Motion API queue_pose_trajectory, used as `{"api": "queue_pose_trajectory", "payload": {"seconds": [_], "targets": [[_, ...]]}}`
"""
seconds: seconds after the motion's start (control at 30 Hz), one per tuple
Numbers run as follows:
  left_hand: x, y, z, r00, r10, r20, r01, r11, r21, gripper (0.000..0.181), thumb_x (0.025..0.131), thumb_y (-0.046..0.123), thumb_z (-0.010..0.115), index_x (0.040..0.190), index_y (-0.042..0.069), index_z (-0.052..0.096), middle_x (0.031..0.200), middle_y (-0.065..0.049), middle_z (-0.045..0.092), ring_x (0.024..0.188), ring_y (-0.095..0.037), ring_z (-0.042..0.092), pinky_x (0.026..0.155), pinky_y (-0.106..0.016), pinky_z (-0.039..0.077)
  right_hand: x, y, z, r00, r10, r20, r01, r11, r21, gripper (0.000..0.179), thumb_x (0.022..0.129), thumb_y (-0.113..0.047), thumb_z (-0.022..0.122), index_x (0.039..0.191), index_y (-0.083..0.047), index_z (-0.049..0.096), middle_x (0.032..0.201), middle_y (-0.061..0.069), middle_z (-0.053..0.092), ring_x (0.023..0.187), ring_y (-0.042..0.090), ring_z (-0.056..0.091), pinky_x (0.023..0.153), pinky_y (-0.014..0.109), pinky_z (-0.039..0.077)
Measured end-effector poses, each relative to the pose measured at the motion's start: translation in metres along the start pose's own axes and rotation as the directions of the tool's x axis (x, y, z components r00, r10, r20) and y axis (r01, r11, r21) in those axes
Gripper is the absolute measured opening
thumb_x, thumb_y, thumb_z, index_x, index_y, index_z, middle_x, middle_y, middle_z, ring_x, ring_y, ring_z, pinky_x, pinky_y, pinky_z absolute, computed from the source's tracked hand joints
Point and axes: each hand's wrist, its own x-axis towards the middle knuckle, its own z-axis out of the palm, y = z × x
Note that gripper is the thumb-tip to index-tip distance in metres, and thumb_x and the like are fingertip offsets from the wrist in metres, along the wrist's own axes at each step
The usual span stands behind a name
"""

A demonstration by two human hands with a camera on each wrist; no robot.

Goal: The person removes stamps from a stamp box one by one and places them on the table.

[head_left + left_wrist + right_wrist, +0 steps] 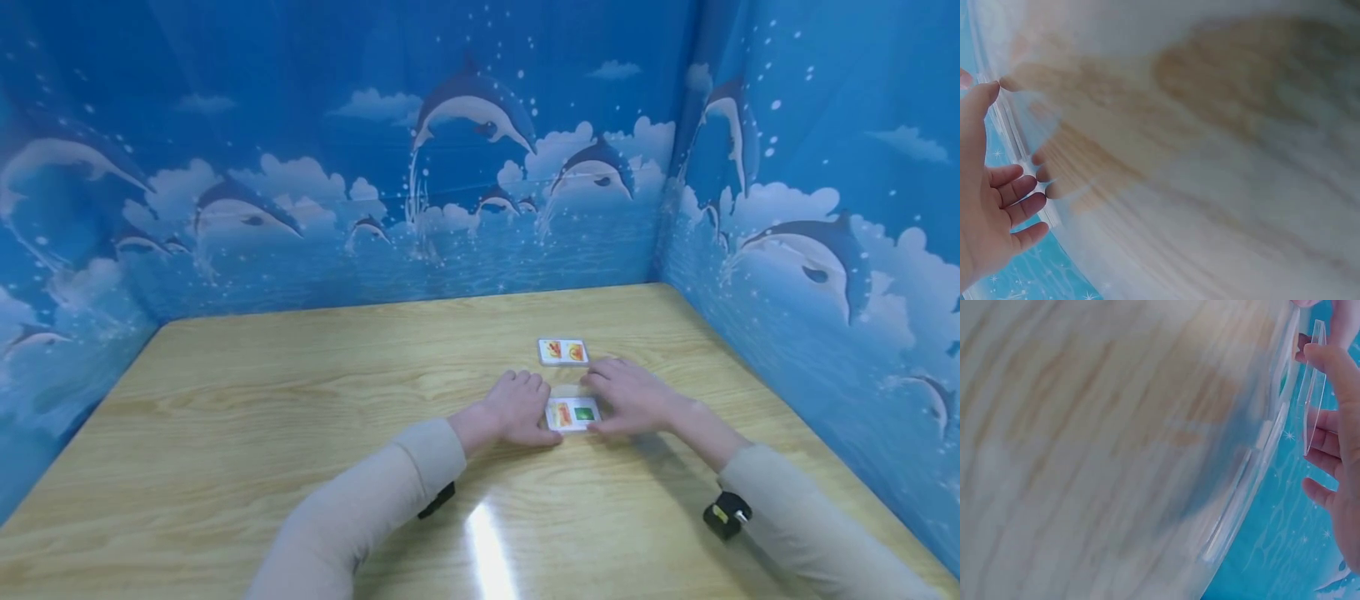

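- Between the left hand (521, 408) and right hand (632, 396), a picture card (573, 415) lay on the wooden table (300, 400).
- The right hand pinched a clear panel (1314, 394) close to that card.
- The left hand was relaxed beside the card; contact could not be told.
- Just beyond, near the right hand, lay a second card (563, 352).

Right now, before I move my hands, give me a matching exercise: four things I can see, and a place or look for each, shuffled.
1. card with a green picture
2. card with two orange-toned pictures
3. dolphin-print backdrop
4. tabletop

A. light wood grain
B. between the left hand and right hand
C. blue
D. on the tabletop, beyond both hands

Pairs: 1-B, 2-D, 3-C, 4-A
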Motion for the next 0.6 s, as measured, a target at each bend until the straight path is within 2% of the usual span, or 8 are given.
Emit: {"api": "queue_pose_trajectory", "payload": {"seconds": [0.33,0.6], "targets": [[-0.001,-0.002,0.0,1.0,0.027,0.006,-0.027,1.0,-0.009,0.07,0.084,0.067,0.043,0.122,0.008,0.052,0.108,-0.004,0.053,0.094,-0.015,0.047,0.083,-0.029,0.041,-0.019,-0.008,-0.011,0.996,-0.055,-0.069,0.054,0.998,-0.016,0.061,0.07,-0.044,0.073,0.11,0.0,0.06,0.105,0.009,0.057,0.099,0.025,0.052,0.087,0.044,0.043],[-0.003,-0.003,0.0,1.0,0.029,0.003,-0.029,0.999,-0.029,0.069,0.085,0.066,0.042,0.123,0.008,0.051,0.108,-0.004,0.052,0.094,-0.015,0.045,0.083,-0.029,0.04,-0.028,-0.025,-0.015,0.993,-0.101,-0.057,0.1,0.995,-0.027,0.06,0.069,-0.046,0.073,0.11,-0.003,0.06,0.105,0.006,0.056,0.099,0.023,0.052,0.088,0.044,0.042]]}}
